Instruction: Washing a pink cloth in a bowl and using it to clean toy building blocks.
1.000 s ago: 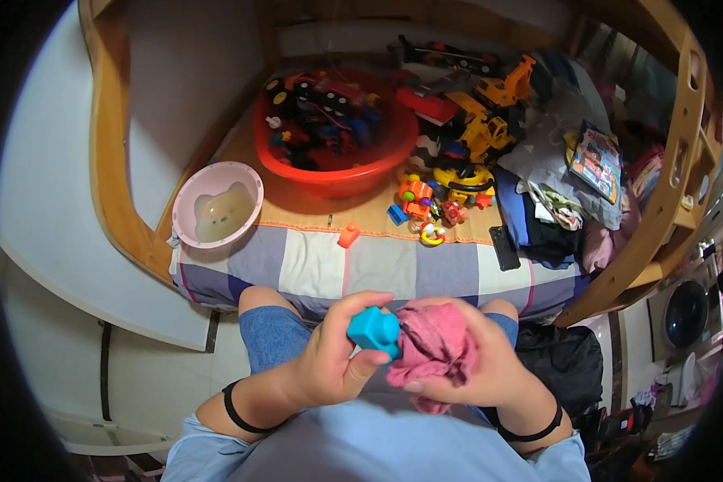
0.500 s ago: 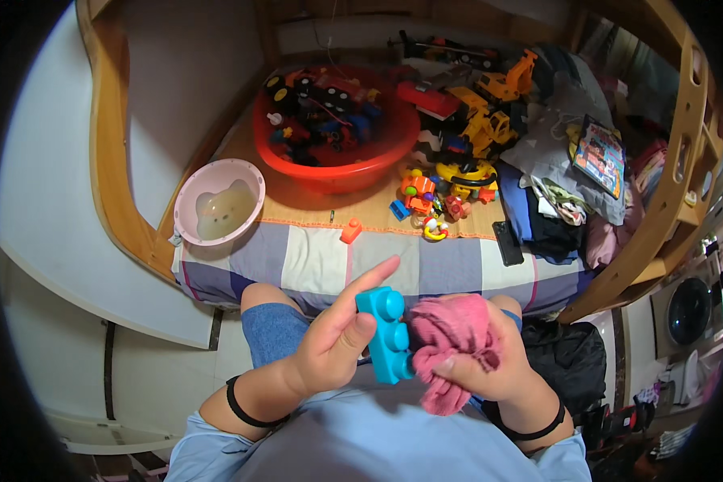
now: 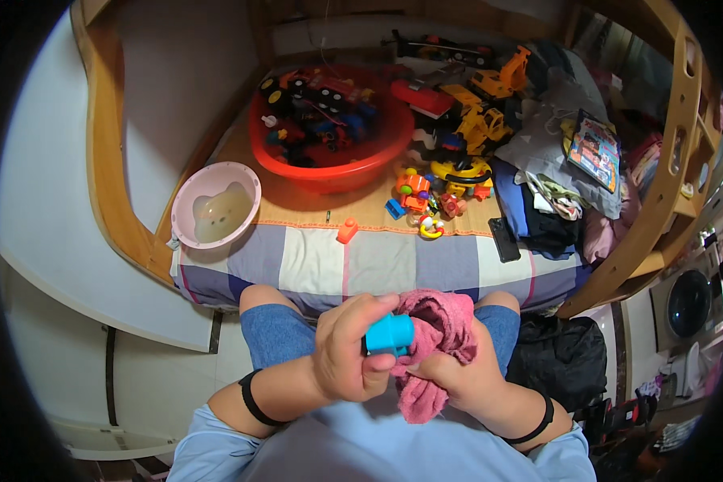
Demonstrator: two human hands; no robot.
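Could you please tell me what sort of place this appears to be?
It looks like a bedroom, perhaps a child's: the wooden bed frame surrounds checked bedding, and a red tub sits near yellow toy vehicles.

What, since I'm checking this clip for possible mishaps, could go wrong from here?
The turquoise toy building block might slip from the left hand while the right hand works the bunched pink cloth against it.
The pale pink basin, seemingly holding cloudy water, could spill onto the checked sheet if knocked.
The black smartphone, near the bed's front edge, might get pushed off.
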